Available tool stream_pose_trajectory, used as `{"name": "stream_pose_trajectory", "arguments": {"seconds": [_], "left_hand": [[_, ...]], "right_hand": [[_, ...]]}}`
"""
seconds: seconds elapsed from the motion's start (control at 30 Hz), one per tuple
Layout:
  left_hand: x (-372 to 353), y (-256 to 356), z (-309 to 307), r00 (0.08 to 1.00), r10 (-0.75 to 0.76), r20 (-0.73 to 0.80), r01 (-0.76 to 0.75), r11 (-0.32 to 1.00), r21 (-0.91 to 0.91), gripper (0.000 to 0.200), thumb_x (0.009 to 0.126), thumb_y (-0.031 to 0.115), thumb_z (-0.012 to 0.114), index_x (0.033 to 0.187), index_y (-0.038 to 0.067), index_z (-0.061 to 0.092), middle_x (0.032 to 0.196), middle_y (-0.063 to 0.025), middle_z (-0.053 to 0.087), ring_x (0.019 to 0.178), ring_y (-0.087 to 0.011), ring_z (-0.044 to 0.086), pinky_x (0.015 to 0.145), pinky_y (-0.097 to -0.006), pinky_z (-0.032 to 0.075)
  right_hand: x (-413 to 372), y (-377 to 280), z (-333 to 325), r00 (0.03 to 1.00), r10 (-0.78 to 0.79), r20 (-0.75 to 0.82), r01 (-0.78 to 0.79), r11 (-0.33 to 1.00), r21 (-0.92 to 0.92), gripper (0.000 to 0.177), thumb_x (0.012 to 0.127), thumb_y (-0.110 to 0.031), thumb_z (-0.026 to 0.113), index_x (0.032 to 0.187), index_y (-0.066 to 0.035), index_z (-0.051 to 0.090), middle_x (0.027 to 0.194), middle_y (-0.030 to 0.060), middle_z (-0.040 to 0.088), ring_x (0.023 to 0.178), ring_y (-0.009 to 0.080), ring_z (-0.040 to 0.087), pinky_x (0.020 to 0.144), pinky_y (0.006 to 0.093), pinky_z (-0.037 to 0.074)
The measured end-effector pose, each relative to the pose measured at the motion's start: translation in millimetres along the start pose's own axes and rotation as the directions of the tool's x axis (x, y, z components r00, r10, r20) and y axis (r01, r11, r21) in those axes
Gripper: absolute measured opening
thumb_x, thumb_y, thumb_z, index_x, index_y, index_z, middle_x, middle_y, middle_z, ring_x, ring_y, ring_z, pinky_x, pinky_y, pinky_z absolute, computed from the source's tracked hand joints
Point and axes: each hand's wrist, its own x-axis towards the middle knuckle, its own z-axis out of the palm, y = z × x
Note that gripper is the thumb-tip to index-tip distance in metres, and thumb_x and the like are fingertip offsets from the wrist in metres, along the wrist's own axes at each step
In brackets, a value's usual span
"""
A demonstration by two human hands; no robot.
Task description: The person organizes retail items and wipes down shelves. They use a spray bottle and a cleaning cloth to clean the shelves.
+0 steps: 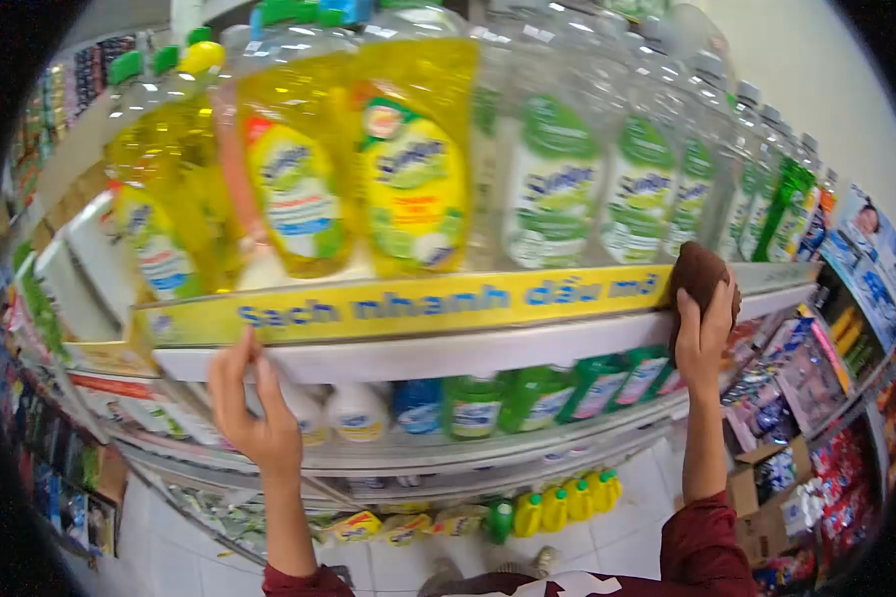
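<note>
Right hand point(704, 333): grip clamped on brown cloth point(702, 272) at yellow strip point(448, 303); left hand point(259, 408): grip loosely apart by strip's lower edge

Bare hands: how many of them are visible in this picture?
2: left hand near the left end of the yellow strip, right hand holding the brown cloth near the strip's right end. None seems hidden.

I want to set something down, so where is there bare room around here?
White floor tiles show bare between the lowest yellow bottles and the right sleeve, and at lower left beside the brown carton. The upper shelf is crowded: bottles stand packed behind the yellow strip.
</note>
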Motion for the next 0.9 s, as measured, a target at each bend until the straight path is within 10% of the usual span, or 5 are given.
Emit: {"name": "stream_pose_trajectory", "arguments": {"seconds": [0.27,0.5,0.63,0.7,0.9], "left_hand": [[-87.8,-46.7,-109.2,0.907,-0.362,0.214,0.382,0.922,-0.063,0.016,0.078,0.001,0.050,0.091,-0.002,0.060,0.064,-0.0093,0.059,0.058,-0.0139,0.053,0.057,-0.0250,0.042],[-170.5,-36.3,-166.8,0.664,-0.699,0.265,0.695,0.708,0.124,0.014,0.080,0.001,0.051,0.089,-0.003,0.060,0.065,-0.0079,0.060,0.060,-0.0112,0.054,0.058,-0.0229,0.043],[-194.6,-20.6,-188.2,0.573,-0.794,0.204,0.778,0.605,0.168,0.013,0.080,0.002,0.053,0.089,-0.002,0.062,0.066,-0.0064,0.062,0.061,-0.0109,0.056,0.056,-0.0223,0.043],[-210.2,-19.7,-194.2,0.542,-0.815,0.205,0.796,0.576,0.184,0.013,0.080,0.003,0.054,0.088,-0.001,0.062,0.066,-0.0068,0.062,0.060,-0.0108,0.057,0.056,-0.0223,0.043],[-236.0,-13.5,-179.8,0.449,-0.817,0.361,0.809,0.543,0.224,0.012,0.080,0.005,0.055,0.087,0.000,0.064,0.068,-0.0081,0.063,0.062,-0.0111,0.058,0.060,-0.0231,0.045]], "right_hand": [[-15.4,-184.6,100.0,0.942,-0.334,0.034,0.310,0.905,0.290,0.030,0.055,-0.013,0.066,0.080,-0.001,0.054,0.098,0.0207,0.050,0.087,0.0377,0.050,0.072,0.0450,0.040],[-31.8,-335.6,177.7,0.848,-0.526,-0.063,0.509,0.776,0.371,0.020,0.065,-0.019,0.055,0.078,-0.005,0.052,0.098,0.0186,0.047,0.082,0.0289,0.044,0.069,0.0413,0.035],[-28.9,-398.6,196.6,0.706,-0.708,-0.005,0.708,0.706,0.031,0.023,0.069,-0.020,0.051,0.082,-0.001,0.054,0.093,0.0151,0.048,0.085,0.0270,0.045,0.074,0.0365,0.040],[-31.4,-432.9,213.0,0.818,-0.574,-0.049,0.572,0.800,0.181,0.022,0.068,-0.019,0.052,0.081,-0.002,0.054,0.089,0.0144,0.047,0.085,0.0264,0.046,0.076,0.0351,0.041],[-37.7,-373.3,198.5,0.773,-0.599,-0.208,0.615,0.629,0.475,0.013,0.064,-0.014,0.056,0.074,-0.006,0.054,0.087,0.0117,0.048,0.084,0.0253,0.049,0.072,0.0315,0.044]]}}
